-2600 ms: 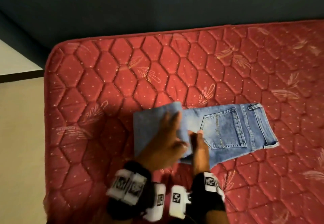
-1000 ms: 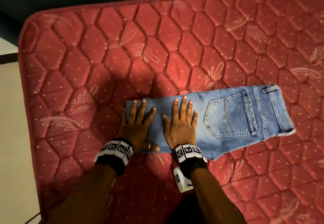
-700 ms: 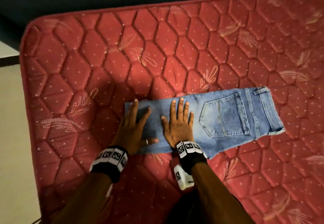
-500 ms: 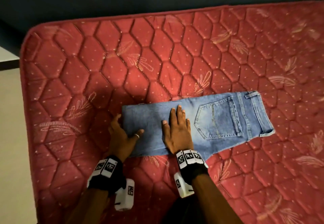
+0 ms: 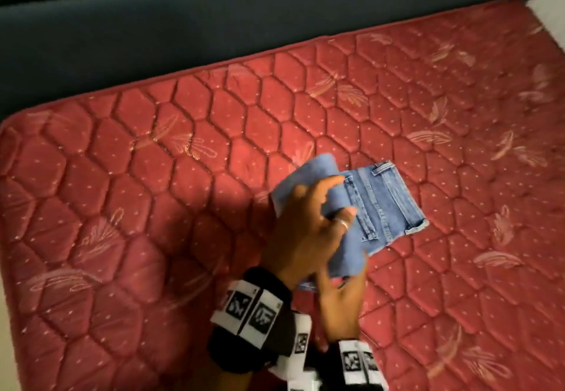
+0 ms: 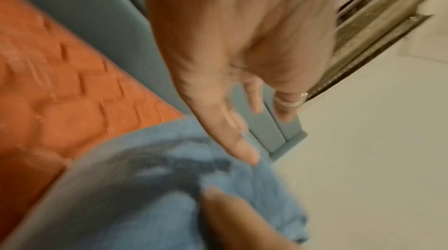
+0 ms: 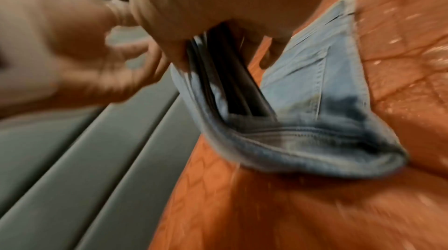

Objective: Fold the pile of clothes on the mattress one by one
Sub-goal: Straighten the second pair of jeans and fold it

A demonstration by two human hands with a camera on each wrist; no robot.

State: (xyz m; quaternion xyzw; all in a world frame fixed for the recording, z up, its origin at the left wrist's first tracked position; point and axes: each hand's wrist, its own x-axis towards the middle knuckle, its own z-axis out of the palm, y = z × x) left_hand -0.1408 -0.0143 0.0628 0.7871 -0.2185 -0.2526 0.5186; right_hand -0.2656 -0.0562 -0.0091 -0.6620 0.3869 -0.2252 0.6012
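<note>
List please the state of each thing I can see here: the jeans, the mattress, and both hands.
jeans: partly folded, left part lifted over the rest, waistband end flat on the mattress.
mattress: red, quilted, lying flat under the jeans.
left hand: holds the lifted fold from above.
right hand: grips the near edge of the jeans.

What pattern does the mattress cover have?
The mattress is red, quilted in hexagons with small pale dots and leaf motifs; clearest in the head view.
</note>
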